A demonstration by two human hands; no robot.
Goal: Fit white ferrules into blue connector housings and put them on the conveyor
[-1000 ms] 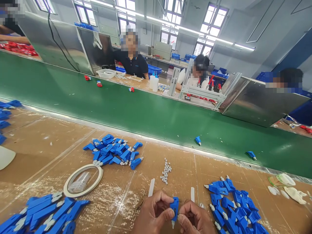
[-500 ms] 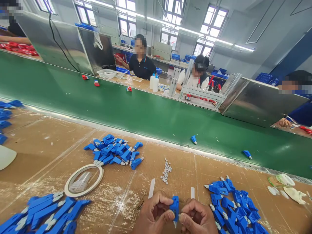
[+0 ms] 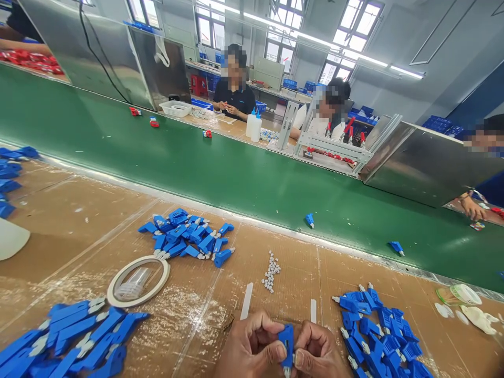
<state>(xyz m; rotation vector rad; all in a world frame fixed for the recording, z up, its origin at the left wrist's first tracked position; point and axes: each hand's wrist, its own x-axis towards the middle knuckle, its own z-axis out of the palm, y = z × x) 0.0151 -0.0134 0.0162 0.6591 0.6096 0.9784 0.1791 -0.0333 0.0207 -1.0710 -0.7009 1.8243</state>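
Note:
Near the bottom centre, my left hand (image 3: 255, 344) pinches a blue plastic part (image 3: 287, 341) with a pale tip pointing down. My right hand (image 3: 317, 349) is closed, its thumb and forefinger pressed together at the part's right side. What lies between those fingertips is mostly hidden. Beyond my hands lies a small pile of tiny whitish pieces (image 3: 271, 273). To the right of my right hand is a heap of similar blue parts (image 3: 378, 328), several with pale tips.
More blue parts lie in a far heap (image 3: 187, 233) and a near-left heap (image 3: 79, 341). A tape roll (image 3: 112, 289) rings some clear plastic. White strips (image 3: 247, 301) are on the cardboard. A green belt (image 3: 236, 173) crosses ahead, with co-workers (image 3: 235, 97) beyond it. A jar (image 3: 459, 295) stands right.
My right fingertips have moved against the blue part's side, and the part sits slightly lower in view. Across the belt, a co-worker's hands have come together; another's hand at right reaches over the belt.

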